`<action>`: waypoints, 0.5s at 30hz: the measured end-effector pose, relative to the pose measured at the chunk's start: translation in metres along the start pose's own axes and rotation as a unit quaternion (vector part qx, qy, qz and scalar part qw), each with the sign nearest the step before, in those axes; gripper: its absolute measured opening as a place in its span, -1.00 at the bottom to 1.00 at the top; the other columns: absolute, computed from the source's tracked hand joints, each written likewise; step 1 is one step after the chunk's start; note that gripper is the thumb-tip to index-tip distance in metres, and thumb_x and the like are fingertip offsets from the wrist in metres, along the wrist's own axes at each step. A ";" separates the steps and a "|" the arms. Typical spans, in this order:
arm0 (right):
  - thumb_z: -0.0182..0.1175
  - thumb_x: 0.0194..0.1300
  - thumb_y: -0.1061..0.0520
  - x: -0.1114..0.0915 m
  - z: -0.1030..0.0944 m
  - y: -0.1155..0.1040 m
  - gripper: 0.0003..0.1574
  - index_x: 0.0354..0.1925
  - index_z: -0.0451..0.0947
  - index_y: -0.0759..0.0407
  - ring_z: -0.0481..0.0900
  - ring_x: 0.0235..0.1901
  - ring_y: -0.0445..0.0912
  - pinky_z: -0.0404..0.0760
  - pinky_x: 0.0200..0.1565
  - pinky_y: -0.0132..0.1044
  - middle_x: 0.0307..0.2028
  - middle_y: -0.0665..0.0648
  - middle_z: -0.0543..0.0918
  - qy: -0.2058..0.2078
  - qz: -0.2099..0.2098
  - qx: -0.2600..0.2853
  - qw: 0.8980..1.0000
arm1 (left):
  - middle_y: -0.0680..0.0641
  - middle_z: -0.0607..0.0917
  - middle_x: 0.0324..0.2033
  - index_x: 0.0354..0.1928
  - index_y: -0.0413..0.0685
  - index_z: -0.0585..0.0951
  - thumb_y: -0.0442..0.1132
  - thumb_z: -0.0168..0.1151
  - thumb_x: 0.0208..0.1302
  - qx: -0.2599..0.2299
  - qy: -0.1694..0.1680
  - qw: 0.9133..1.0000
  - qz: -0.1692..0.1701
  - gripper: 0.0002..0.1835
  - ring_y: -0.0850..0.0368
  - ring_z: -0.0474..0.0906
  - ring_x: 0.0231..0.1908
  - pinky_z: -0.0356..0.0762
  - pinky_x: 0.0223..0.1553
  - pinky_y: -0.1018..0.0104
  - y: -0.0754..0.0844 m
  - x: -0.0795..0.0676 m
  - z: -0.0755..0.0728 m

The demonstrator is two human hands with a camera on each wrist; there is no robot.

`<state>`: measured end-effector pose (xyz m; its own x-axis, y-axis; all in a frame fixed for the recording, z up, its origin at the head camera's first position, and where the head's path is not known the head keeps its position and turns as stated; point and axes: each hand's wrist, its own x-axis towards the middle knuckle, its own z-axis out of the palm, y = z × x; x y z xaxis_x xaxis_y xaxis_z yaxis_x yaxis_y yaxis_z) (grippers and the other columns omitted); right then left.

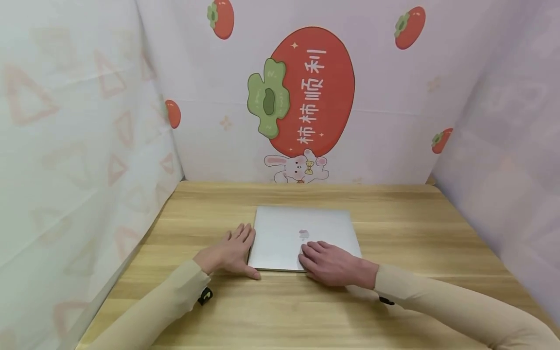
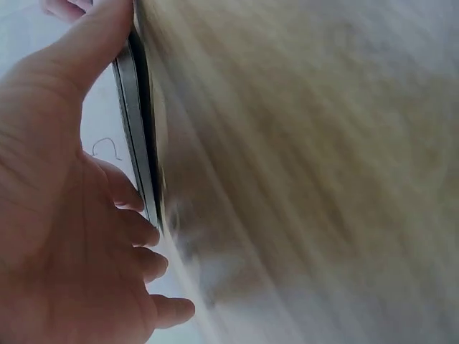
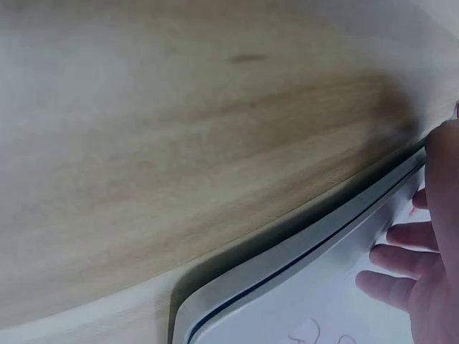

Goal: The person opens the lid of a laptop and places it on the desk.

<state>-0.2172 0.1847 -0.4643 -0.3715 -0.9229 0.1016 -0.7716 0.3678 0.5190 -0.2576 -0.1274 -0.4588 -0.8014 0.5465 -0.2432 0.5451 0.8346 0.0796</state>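
A closed silver laptop (image 1: 280, 243) with an apple logo on its lid lies flat on the wooden table. Along its left side rests my left hand (image 1: 229, 253), fingers straight and spread, fingertips right at the edge. The left thumb reaches round by the front left corner. My right hand (image 1: 332, 265) lies over the front right part of the lid, its fingers stretched across the surface below the logo. In the right wrist view the right thumb (image 3: 443, 165) comes down at the laptop's front edge, and the other fingers hover close over the lid.
The wooden table (image 1: 280, 316) has patterned cloth walls on the left and right. A back cloth (image 1: 218, 146) printed with red persimmons and a white rabbit hangs behind it. Beige sleeves cover both arms, with a dark strap (image 1: 204, 295) under the left wrist.
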 end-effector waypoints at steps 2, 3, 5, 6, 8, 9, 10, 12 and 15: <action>-0.15 0.39 -0.12 0.002 0.001 0.001 -0.51 0.07 0.38 0.17 0.48 -0.08 0.00 0.53 -0.07 -0.18 -0.04 0.14 0.50 0.004 -0.002 -0.004 1.000 | -0.26 -0.22 0.43 0.44 -0.20 -0.17 0.70 -0.04 -0.34 -0.003 0.001 1.000 0.001 0.45 -0.16 -0.34 0.41 -0.12 0.31 -0.24 -0.001 0.000 0.000; -0.15 0.39 -0.11 0.002 0.001 0.001 -0.52 0.06 0.39 0.17 0.48 -0.09 0.00 0.54 -0.09 -0.19 -0.05 0.15 0.50 0.005 -0.005 -0.007 1.000 | -0.26 -0.22 0.42 0.43 -0.22 -0.17 0.70 -0.03 -0.34 -0.008 0.001 1.000 0.003 0.45 -0.16 -0.34 0.41 -0.13 0.30 -0.25 -0.001 0.000 0.000; -0.17 0.40 -0.10 0.003 0.002 0.001 -0.52 0.05 0.39 0.18 0.48 -0.11 -0.01 0.55 -0.13 -0.20 -0.06 0.15 0.51 0.007 -0.010 -0.011 1.000 | -0.28 -0.22 0.42 0.43 -0.24 -0.17 0.69 -0.02 -0.34 -0.013 -0.002 1.000 0.003 0.46 -0.16 -0.34 0.41 -0.14 0.30 -0.25 -0.001 -0.001 -0.001; -0.18 0.40 -0.11 0.003 0.002 0.001 -0.52 0.06 0.38 0.18 0.48 -0.11 -0.01 0.55 -0.14 -0.21 -0.06 0.15 0.51 0.006 -0.011 -0.012 1.000 | -0.27 -0.23 0.42 0.43 -0.24 -0.18 0.69 -0.02 -0.34 -0.011 -0.007 1.000 0.001 0.46 -0.16 -0.35 0.41 -0.15 0.31 -0.24 -0.001 -0.001 -0.001; -0.18 0.40 -0.12 0.004 0.001 0.001 -0.50 0.06 0.39 0.18 0.49 -0.10 -0.01 0.56 -0.15 -0.21 -0.05 0.15 0.52 0.006 -0.013 -0.010 1.000 | -0.28 -0.23 0.42 0.43 -0.25 -0.18 0.70 -0.04 -0.33 -0.005 -0.011 1.000 0.000 0.46 -0.16 -0.37 0.41 -0.18 0.32 -0.23 -0.002 -0.002 -0.002; -0.18 0.40 -0.13 0.005 0.001 0.001 -0.50 0.06 0.39 0.18 0.49 -0.10 -0.01 0.57 -0.16 -0.21 -0.05 0.15 0.52 0.007 -0.014 -0.011 1.000 | -0.28 -0.23 0.42 0.43 -0.25 -0.18 0.70 -0.04 -0.33 -0.002 -0.012 1.000 0.001 0.46 -0.16 -0.37 0.41 -0.20 0.32 -0.23 -0.003 -0.002 -0.002; -0.17 0.40 -0.13 0.005 0.001 0.001 -0.50 0.06 0.39 0.18 0.50 -0.10 -0.02 0.57 -0.16 -0.22 -0.05 0.15 0.53 0.007 -0.014 -0.011 1.000 | -0.28 -0.23 0.42 0.43 -0.25 -0.18 0.70 -0.06 -0.32 0.002 -0.012 1.000 0.002 0.45 -0.16 -0.38 0.41 -0.22 0.33 -0.22 -0.003 -0.002 -0.002; -0.15 0.40 -0.12 0.007 0.000 0.002 -0.51 0.04 0.40 0.19 0.52 -0.12 -0.02 0.59 -0.19 -0.23 -0.06 0.15 0.54 0.013 -0.016 -0.013 1.000 | -0.28 -0.22 0.42 0.43 -0.26 -0.17 0.70 -0.06 -0.31 0.003 -0.009 1.000 0.007 0.45 -0.16 -0.39 0.41 -0.26 0.34 -0.20 -0.005 -0.001 -0.002; -0.18 0.42 -0.06 0.011 0.001 0.002 -0.56 -0.01 0.42 0.23 0.54 -0.18 -0.02 0.61 -0.27 -0.27 -0.12 0.17 0.56 0.030 -0.027 -0.021 0.999 | -0.29 -0.22 0.42 0.42 -0.27 -0.18 0.69 -0.06 -0.30 0.001 -0.010 1.000 0.010 0.45 -0.15 -0.37 0.41 -0.28 0.36 -0.15 -0.007 -0.002 -0.003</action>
<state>-0.2238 0.1758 -0.4633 -0.2973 -0.9469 0.1226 -0.7672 0.3134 0.5597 -0.2606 -0.1338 -0.4563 -0.7847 0.5620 -0.2616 0.5617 0.8231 0.0836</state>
